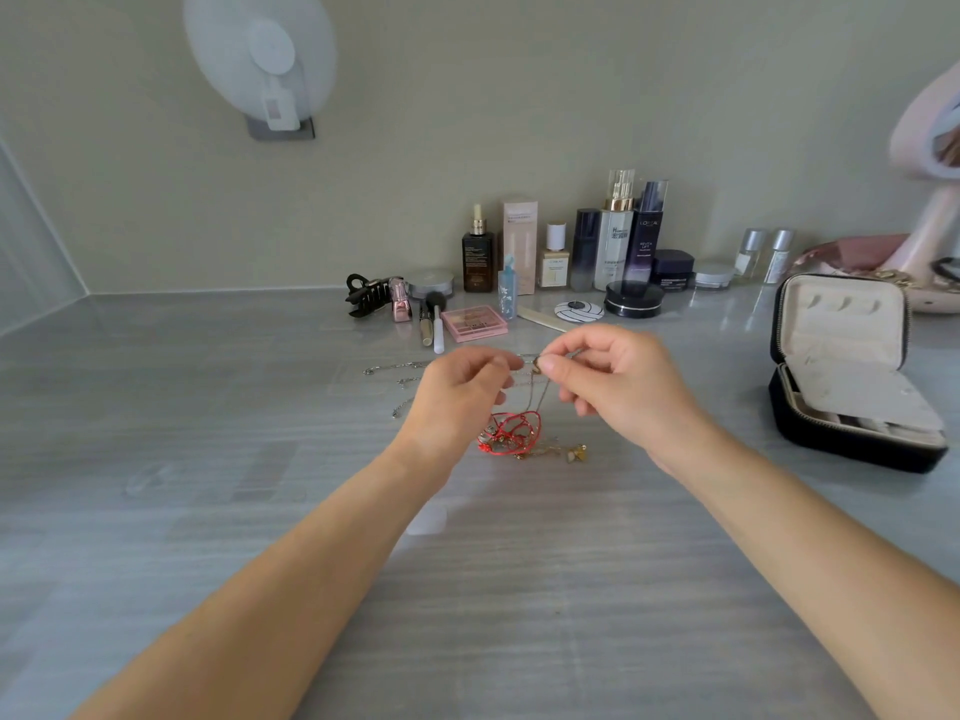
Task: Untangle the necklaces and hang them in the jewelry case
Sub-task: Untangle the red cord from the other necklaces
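Note:
A tangle of necklaces [511, 433] lies on the grey table, with a red cord wound through thin chains and a gold pendant [576, 453] at its right. My left hand [457, 394] and my right hand [613, 387] hover just above the tangle, both pinching a thin chain [540, 397] that runs down into it. A small dark charm sits between the fingertips of my right hand. Silver chain ends [395, 368] trail on the table to the left. The black jewelry case [841, 371] stands open at the right, its beige lid upright.
Cosmetic bottles and jars [613, 246] line the back wall, with a pink eyeshadow palette [475, 323], brushes and a black hair claw [366, 296] in front. A pink lamp or mirror stand [930, 220] rises behind the case. A white fan [260, 54] hangs on the wall.

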A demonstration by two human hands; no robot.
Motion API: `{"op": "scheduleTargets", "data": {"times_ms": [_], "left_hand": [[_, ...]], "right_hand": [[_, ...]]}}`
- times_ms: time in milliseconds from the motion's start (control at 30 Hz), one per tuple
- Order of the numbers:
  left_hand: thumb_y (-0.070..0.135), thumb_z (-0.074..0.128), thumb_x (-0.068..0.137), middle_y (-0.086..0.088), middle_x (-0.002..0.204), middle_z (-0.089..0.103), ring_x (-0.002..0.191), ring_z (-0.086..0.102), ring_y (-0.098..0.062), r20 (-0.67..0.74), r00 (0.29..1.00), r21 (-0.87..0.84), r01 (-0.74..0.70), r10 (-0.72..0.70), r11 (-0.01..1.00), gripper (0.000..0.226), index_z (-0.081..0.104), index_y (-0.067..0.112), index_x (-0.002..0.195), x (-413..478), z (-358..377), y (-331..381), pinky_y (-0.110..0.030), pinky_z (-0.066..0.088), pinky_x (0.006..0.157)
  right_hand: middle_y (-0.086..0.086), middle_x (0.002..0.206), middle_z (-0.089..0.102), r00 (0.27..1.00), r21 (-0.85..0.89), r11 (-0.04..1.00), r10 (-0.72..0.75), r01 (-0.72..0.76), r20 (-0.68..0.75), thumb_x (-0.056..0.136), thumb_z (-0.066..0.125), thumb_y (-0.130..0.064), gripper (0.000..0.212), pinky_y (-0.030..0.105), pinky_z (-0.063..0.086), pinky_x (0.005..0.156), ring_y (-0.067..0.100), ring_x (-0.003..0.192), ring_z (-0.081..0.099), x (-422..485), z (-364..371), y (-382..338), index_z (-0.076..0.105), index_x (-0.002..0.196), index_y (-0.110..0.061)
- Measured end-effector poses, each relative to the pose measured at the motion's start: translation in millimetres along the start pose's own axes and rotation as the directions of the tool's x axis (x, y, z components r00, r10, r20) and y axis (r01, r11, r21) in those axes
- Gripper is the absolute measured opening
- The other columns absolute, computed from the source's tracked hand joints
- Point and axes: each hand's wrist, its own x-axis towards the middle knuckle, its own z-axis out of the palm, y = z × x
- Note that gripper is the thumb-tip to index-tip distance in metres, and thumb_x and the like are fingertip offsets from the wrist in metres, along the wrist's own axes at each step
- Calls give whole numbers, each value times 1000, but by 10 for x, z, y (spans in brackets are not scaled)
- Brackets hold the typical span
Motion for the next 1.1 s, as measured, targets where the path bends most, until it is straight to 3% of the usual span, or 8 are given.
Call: {"op": "scheduleTargets", "data": {"times_ms": [100, 200, 333, 467, 600, 800, 900, 1100], "left_hand": [[15, 44, 95, 1, 84, 65, 80, 59, -10, 94, 995, -34, -18, 22, 999, 22, 64, 20, 87, -21, 20, -23, -25, 47, 72], [13, 46, 95, 2, 80, 67, 75, 64, -2, 158, 985, -53, -61, 69, 997, 20, 62, 17, 83, -30, 38, -30, -11, 49, 68], [10, 44, 96, 2, 80, 66, 71, 63, -1, 136, 988, -60, -71, 79, 996, 18, 61, 14, 92, -11, 38, -65, -7, 47, 61], [10, 36, 98, -1, 101, 66, 92, 66, -9, 187, 978, -101, -70, 88, 992, 25, 56, 12, 114, -36, 63, -79, -13, 50, 81], [14, 38, 98, 3, 81, 67, 77, 65, 0, 293, 952, -59, -75, 89, 995, 22, 59, 20, 92, -97, 109, -52, -7, 47, 72], [14, 54, 91, 7, 71, 61, 62, 61, -2, 183, 982, -97, -29, 47, 995, 18, 60, 19, 75, -49, 45, -14, -17, 47, 69], [13, 54, 90, 8, 66, 61, 67, 58, -12, 129, 992, -226, 13, 17, 974, 22, 62, 18, 69, -10, -15, -2, -31, 45, 85], [18, 50, 86, 7, 62, 59, 71, 54, -14, 144, 988, -329, 106, -61, 938, 31, 54, 21, 56, 17, -65, 42, -32, 37, 78]], "right_hand": [[0, 62, 70, 988, 212, 966, 130, -146, 85, 84, 63, -9, 10, 18, 46, 48, 9, 53, 63, -1, -14, -59, 64, 76, -16], [3, 69, 71, 979, 281, 939, 176, -199, 105, 83, 64, -10, 8, 17, 47, 50, 10, 60, 67, -7, -12, -72, 65, 76, -14], [0, 62, 67, 978, 245, 948, 186, -204, 95, 82, 58, 1, 17, 17, 37, 47, 8, 52, 56, 13, -48, -76, 64, 74, -13], [-1, 60, 57, 979, 119, 979, 148, -165, 142, 83, 50, 2, 27, 15, 34, 46, 7, 52, 46, 3, -41, -86, 69, 75, -15], [-10, 50, 52, 979, 2, 995, 94, -96, 179, 85, 50, -2, 29, 9, 34, 47, 1, 48, 43, -2, -76, -130, 70, 80, -23], [0, 58, 58, 987, 107, 984, 132, -141, 89, 83, 58, -1, 17, 17, 35, 46, 5, 47, 47, 46, -170, -111, 66, 77, -14], [-1, 61, 58, 987, 206, 966, 150, -158, 52, 87, 52, 1, 21, 18, 44, 51, 8, 53, 57, 64, -184, -111, 63, 76, -14], [3, 68, 55, 969, 630, 738, 221, -241, 112, 91, 44, 2, 21, 26, 58, 60, 19, 63, 70, 74, -189, -133, 59, 82, -9]]}}
